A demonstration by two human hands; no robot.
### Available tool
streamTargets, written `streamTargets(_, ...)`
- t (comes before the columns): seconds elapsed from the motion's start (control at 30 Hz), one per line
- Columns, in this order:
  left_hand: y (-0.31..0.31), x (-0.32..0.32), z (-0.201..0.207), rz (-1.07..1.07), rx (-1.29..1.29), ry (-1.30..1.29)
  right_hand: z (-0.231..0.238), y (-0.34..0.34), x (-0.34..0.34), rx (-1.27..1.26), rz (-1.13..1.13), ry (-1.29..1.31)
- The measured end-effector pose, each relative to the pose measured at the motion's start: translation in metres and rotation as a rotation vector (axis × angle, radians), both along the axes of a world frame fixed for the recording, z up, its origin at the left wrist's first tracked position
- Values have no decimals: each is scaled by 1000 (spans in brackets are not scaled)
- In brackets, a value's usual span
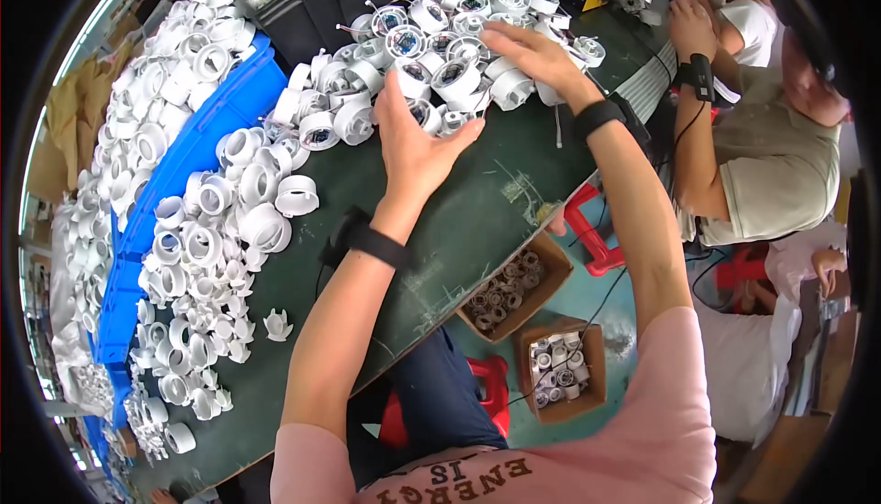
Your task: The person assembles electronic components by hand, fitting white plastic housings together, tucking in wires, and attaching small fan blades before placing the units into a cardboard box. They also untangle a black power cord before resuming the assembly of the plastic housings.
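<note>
A heap of white round plastic housings [456, 77], several with circuit boards and short wires inside, is piled on the dark green table [459, 220]. My left hand [411, 151] is at the near side of the heap, thumb stretched to the right, fingers pointing up and apart from the thumb, holding nothing. At the heap's right side is my right hand [541, 59], its fingers extended over the housings. Whether its fingertips touch them I cannot tell. Each wrist wears a black band.
Empty white rings [204, 245] and smaller white pieces lie on the table's left, beside blue bins [193, 151] piled with more. A black crate [349, 0] stands behind. Cardboard boxes [555, 325] of parts sit below the front edge. Co-workers [762, 155] sit at right.
</note>
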State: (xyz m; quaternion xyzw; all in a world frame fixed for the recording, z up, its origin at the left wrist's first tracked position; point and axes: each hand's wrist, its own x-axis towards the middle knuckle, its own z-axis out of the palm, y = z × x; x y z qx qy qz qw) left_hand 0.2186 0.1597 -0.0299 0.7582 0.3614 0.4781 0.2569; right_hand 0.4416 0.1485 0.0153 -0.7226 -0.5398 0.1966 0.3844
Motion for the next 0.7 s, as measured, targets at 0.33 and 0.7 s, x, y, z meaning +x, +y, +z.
streamTargets(0.33, -6, 3, -5, -167, -24, -77, -22, -44, -24, 260, -43, -267)
streamTargets(0.7, -109, 14, 7, -341, 76, -119, -36, -150, -69, 639, -277, 3)
